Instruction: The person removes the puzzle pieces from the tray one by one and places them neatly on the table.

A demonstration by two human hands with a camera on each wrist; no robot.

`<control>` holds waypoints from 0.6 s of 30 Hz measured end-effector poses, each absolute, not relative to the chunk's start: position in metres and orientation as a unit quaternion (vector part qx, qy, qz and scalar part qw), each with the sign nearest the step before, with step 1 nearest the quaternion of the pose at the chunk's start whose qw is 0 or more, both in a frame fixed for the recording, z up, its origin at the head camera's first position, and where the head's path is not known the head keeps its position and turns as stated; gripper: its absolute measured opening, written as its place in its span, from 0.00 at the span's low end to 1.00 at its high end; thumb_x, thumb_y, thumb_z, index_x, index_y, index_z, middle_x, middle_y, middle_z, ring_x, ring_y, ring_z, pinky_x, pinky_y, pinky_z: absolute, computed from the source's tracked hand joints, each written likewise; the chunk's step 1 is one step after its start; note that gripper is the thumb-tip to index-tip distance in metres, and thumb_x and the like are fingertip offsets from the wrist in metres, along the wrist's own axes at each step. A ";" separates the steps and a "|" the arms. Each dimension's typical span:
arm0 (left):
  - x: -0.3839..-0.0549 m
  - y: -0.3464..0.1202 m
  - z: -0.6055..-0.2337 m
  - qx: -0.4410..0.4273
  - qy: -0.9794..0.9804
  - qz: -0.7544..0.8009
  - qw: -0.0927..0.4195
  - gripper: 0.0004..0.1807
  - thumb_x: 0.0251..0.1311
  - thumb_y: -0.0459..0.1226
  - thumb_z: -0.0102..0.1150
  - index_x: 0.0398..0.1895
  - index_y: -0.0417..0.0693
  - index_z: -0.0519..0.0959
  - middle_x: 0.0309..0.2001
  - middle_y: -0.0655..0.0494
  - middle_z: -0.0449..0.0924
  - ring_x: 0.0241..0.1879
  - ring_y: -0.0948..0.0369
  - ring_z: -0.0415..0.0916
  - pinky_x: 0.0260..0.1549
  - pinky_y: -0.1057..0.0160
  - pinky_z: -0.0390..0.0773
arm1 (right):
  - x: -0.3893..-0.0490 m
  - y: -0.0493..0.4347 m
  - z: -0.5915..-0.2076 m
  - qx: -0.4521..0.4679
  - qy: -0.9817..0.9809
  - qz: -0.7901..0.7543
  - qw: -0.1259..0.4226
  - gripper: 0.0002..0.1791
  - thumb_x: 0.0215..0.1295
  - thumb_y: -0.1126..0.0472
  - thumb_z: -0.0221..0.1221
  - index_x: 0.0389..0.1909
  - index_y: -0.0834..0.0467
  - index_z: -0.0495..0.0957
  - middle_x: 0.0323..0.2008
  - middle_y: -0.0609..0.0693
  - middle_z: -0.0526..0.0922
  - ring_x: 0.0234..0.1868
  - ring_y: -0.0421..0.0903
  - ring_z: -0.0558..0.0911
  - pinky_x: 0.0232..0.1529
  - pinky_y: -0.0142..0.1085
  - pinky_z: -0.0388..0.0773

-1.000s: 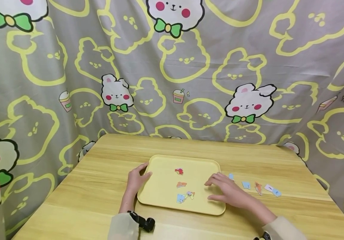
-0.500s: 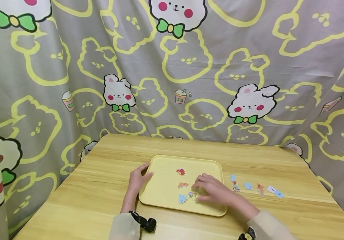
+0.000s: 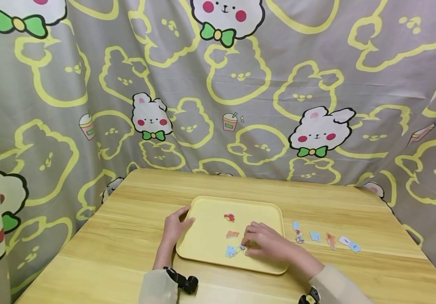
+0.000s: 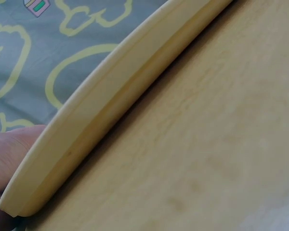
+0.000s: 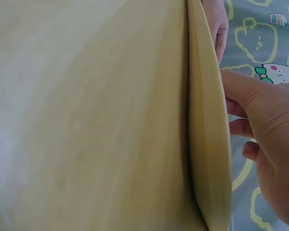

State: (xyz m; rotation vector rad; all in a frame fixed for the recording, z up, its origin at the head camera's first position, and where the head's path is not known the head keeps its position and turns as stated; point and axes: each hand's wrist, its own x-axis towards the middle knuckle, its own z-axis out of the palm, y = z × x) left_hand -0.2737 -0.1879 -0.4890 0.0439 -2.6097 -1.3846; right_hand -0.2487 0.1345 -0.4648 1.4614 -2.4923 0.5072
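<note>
On the wooden table lies a pale yellow tray [image 3: 210, 253] with several small cut-out puzzle pieces on it. My left hand [image 3: 175, 226] grips the tray's left rim, thumb over the edge; the left wrist view shows part of this hand [image 4: 14, 154] at the rim. My right hand [image 3: 265, 240] is over the tray's right half, curled, thumb and fingertips pinching a small yellow-and-purple puzzle piece [image 3: 242, 248]. Right beside it is a light blue piece [image 3: 231, 251]. Farther back lie an orange piece [image 3: 232, 234] and a red piece [image 3: 229, 217]. In the right wrist view the rim hides the fingertips.
To the right of the tray, more pieces lie in a row on the table [image 3: 377, 219]: a blue-and-red one [image 3: 299, 235], a blue one [image 3: 315, 236], an orange one [image 3: 331, 241] and a white-and-blue one [image 3: 350, 243]. A patterned grey curtain [image 3: 187, 84] surrounds the table.
My right hand has moved left across the tray to the yellow-and-purple puzzle piece, and its fingers have closed in on it. The left hand stays at the tray's rim.
</note>
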 end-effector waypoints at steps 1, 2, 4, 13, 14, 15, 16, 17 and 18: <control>-0.273 -0.188 -0.489 0.014 -0.879 -0.467 0.093 0.27 0.60 0.36 0.66 0.63 0.44 0.76 0.63 0.40 0.75 0.66 0.43 0.69 0.65 0.46 0.72 | -0.249 0.134 -0.465 0.496 -0.845 0.174 0.102 0.07 0.56 0.56 0.68 0.36 0.51 0.83 0.34 0.38 0.79 0.38 0.32 0.70 0.43 0.28 0.74; -0.273 -0.188 -0.489 0.014 -0.879 -0.467 0.093 0.27 0.60 0.36 0.66 0.63 0.44 0.76 0.63 0.39 0.75 0.66 0.43 0.69 0.65 0.46 0.72 | -0.248 0.133 -0.464 0.496 -0.844 0.177 0.102 0.08 0.55 0.57 0.68 0.36 0.51 0.83 0.34 0.38 0.79 0.38 0.32 0.71 0.43 0.28 0.75; -0.273 -0.189 -0.490 0.015 -0.880 -0.466 0.093 0.27 0.60 0.36 0.66 0.63 0.44 0.75 0.63 0.40 0.76 0.66 0.43 0.69 0.65 0.46 0.72 | -0.247 0.132 -0.464 0.495 -0.843 0.183 0.099 0.08 0.53 0.59 0.68 0.35 0.52 0.83 0.34 0.39 0.79 0.38 0.32 0.70 0.43 0.28 0.74; -0.275 -0.190 -0.492 0.013 -0.886 -0.454 0.098 0.26 0.60 0.37 0.66 0.63 0.45 0.76 0.62 0.40 0.76 0.66 0.42 0.70 0.66 0.45 0.70 | -0.244 0.133 -0.462 0.478 -0.850 0.190 0.116 0.11 0.48 0.58 0.70 0.33 0.51 0.79 0.33 0.39 0.77 0.38 0.32 0.69 0.44 0.29 0.74; -0.275 -0.190 -0.492 0.013 -0.886 -0.454 0.098 0.26 0.60 0.37 0.66 0.63 0.46 0.76 0.62 0.40 0.76 0.66 0.42 0.70 0.66 0.44 0.70 | -0.244 0.134 -0.462 0.476 -0.849 0.193 0.121 0.12 0.47 0.58 0.70 0.33 0.51 0.79 0.33 0.39 0.77 0.39 0.32 0.70 0.44 0.30 0.75; -0.275 -0.190 -0.492 0.012 -0.886 -0.453 0.098 0.26 0.60 0.37 0.66 0.63 0.46 0.76 0.62 0.40 0.76 0.66 0.42 0.70 0.66 0.44 0.70 | -0.243 0.134 -0.461 0.474 -0.849 0.195 0.129 0.12 0.47 0.58 0.70 0.33 0.51 0.78 0.33 0.39 0.78 0.39 0.33 0.71 0.46 0.32 0.76; -0.275 -0.190 -0.492 0.011 -0.886 -0.452 0.099 0.26 0.60 0.37 0.66 0.63 0.46 0.77 0.62 0.40 0.76 0.66 0.42 0.70 0.66 0.43 0.70 | -0.243 0.135 -0.461 0.471 -0.849 0.200 0.133 0.13 0.47 0.58 0.70 0.33 0.51 0.78 0.34 0.39 0.78 0.39 0.33 0.71 0.47 0.33 0.77; -0.275 -0.190 -0.492 0.013 -0.885 -0.455 0.096 0.26 0.60 0.37 0.66 0.63 0.46 0.76 0.62 0.40 0.76 0.66 0.42 0.69 0.66 0.43 0.70 | -0.243 0.136 -0.461 0.469 -0.848 0.204 0.137 0.13 0.47 0.58 0.71 0.33 0.51 0.78 0.34 0.39 0.78 0.40 0.33 0.72 0.49 0.35 0.78; -0.275 -0.190 -0.492 0.015 -0.884 -0.458 0.095 0.26 0.59 0.38 0.66 0.63 0.47 0.76 0.63 0.40 0.76 0.66 0.42 0.69 0.66 0.43 0.70 | -0.243 0.137 -0.461 0.468 -0.847 0.210 0.141 0.14 0.47 0.59 0.71 0.34 0.52 0.78 0.35 0.39 0.79 0.40 0.34 0.73 0.50 0.36 0.78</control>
